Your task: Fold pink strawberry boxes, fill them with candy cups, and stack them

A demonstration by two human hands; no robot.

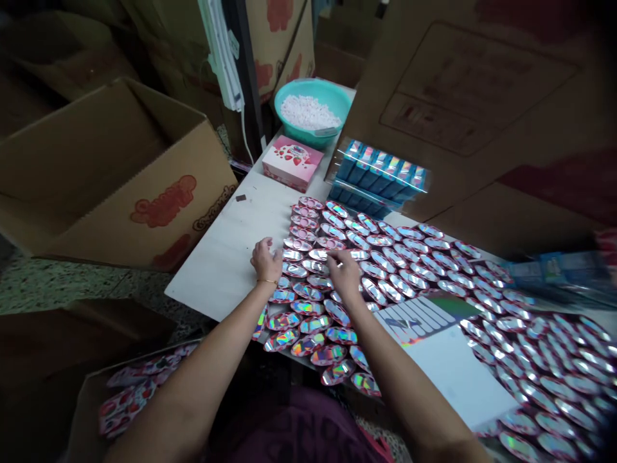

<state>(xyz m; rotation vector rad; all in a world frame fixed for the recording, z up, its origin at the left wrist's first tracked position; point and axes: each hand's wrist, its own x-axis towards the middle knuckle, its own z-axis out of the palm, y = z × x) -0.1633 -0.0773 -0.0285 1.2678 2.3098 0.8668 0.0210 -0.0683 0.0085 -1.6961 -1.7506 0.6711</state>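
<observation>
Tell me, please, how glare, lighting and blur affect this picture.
Head view: bright, partly rainbow-tinted glare streaks many oval, silvery, red-edged pieces; head view: the large brown cardboard box at right lies in dim light; head view: the blurred blue packs near the right edge look smeared and soft.

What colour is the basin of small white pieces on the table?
The basin is turquoise green; it shows best in the head view.

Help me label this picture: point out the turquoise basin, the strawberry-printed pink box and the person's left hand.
Turquoise basin (343, 103): head view, right part of its inner wall.
Pink box (292, 158): head view, middle of its printed top.
Left hand (267, 262): head view, middle of the hand.
</observation>
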